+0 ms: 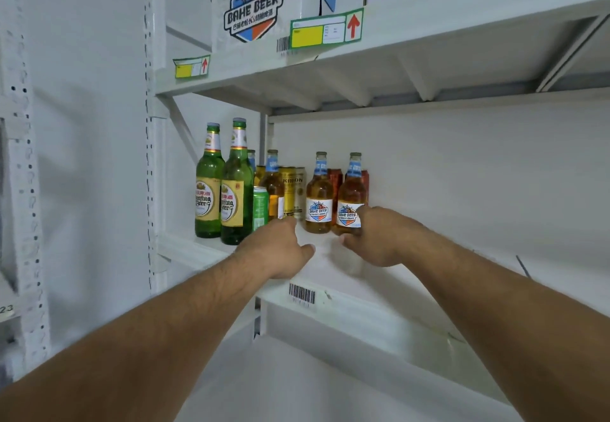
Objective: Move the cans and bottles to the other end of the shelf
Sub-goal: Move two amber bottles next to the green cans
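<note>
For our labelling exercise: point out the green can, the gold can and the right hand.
green can (260,207), head view, its side.
gold can (290,190), head view, its label.
right hand (379,240), head view, its back.

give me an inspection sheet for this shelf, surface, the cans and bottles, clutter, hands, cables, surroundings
Surface: white shelf, bare to the right of the drinks.
Job's things: two green bottles at the left end; green can; gold cans; red cans at the back; amber bottles, all upright.
Clutter: nothing seen.
Hands: right hand has its grip around the rightmost amber bottle; left hand is open, reaching toward the gold cans, holding nothing.
Cables: nothing seen.
Surroundings: boxes on the shelf above, barcode labels on the shelf edges, perforated upright at left.
</note>
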